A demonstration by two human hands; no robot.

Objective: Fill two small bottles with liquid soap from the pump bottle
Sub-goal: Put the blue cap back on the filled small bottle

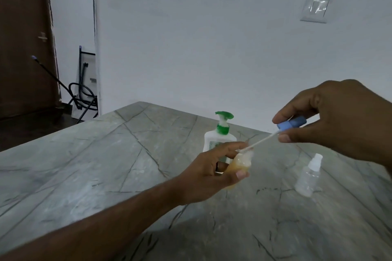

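My left hand (209, 172) grips a small bottle (239, 164) filled with amber soap, held above the table and tilted right. My right hand (331, 118) pinches a blue spray cap (291, 124); its thin white tube (262, 141) slants down to the bottle's mouth. The white pump bottle (219, 134) with a green pump head stands on the table just behind my left hand. A second small bottle (307, 176), clear and capped in white, stands to the right on the table, below my right hand.
The grey marble table (106, 165) stretches left and toward me. A white wall with a switch plate (315, 10) rises behind it. At the far left are a brown door (23, 38) and a dark folded metal frame (84, 91) on the floor.
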